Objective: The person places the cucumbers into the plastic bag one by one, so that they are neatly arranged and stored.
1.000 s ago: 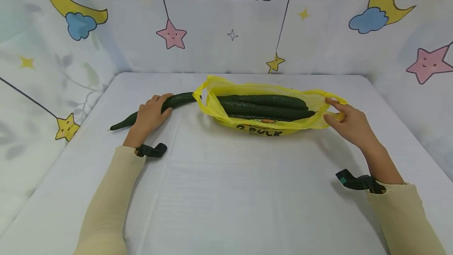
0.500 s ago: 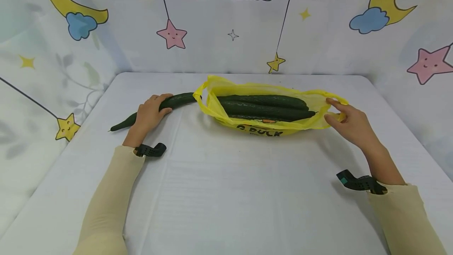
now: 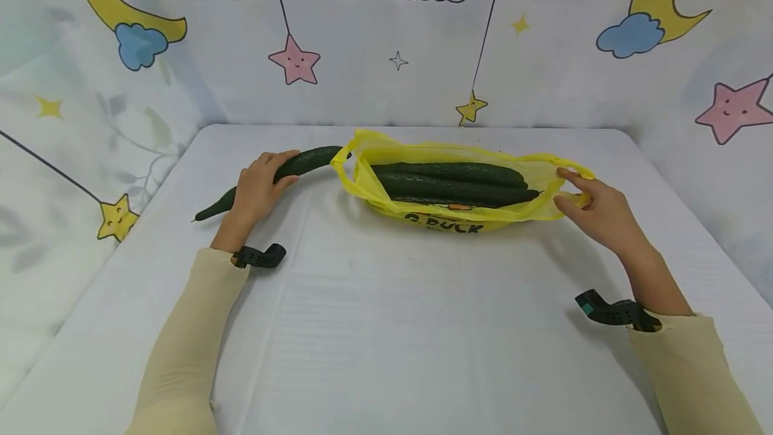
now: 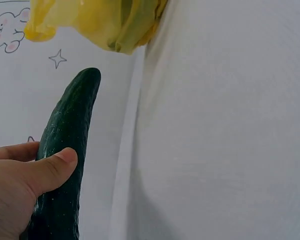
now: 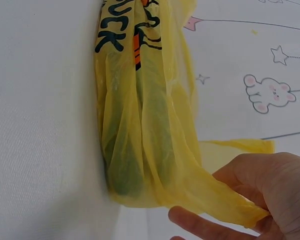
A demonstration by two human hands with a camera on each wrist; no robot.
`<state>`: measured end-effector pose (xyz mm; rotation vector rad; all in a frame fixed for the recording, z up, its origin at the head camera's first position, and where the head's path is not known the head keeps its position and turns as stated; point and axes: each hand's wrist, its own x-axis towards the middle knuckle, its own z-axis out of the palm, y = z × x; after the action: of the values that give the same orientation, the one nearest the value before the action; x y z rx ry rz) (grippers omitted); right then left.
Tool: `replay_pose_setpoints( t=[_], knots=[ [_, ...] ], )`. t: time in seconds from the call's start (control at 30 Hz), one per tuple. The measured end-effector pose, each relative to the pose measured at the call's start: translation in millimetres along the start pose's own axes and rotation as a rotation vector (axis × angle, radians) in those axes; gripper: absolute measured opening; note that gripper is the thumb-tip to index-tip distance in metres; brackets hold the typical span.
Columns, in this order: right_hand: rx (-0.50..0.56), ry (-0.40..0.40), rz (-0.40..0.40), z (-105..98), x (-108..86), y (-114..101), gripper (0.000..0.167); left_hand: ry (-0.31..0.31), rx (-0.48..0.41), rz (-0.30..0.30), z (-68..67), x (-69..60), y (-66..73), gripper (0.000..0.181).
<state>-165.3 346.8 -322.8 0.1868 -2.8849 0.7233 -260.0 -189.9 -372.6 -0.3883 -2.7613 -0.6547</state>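
Note:
My left hand grips a long dark green cucumber around its middle, with the thin stem end sticking out at the left. In the left wrist view the thumb lies across the cucumber, and its rounded tip points at the yellow bag, apart from it. That yellow plastic bag lies on its length with its mouth open upward. Inside are cucumbers, at least two visible, side by side. At the bag's right end my right hand holds the handle between thumb and fingers.
A white cloth covers the table, which ends at a back edge just behind the bag. Beyond it hangs a backdrop printed with moons, stars and clouds. Black wrist cameras sit on both wrists.
The left hand has raised the cucumber a little and moved it slightly right, so its rounded tip is higher beside the bag's left handle. The bag and right hand stay nearly still.

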Motion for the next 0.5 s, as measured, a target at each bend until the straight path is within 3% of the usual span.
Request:
replay_pose_setpoints(
  t=[0.17,0.5],
  knots=[
    [-0.001,-0.003,0.005,1,1.1,0,0.053,0.081,-0.004,0.042,-5.7,1.5,7.9,0.051],
    [0.002,-0.003,-0.004,1,0.7,-1,0.052,0.17,-0.004,0.118,-18.8,1.4,29.5,0.049]
  ],
)
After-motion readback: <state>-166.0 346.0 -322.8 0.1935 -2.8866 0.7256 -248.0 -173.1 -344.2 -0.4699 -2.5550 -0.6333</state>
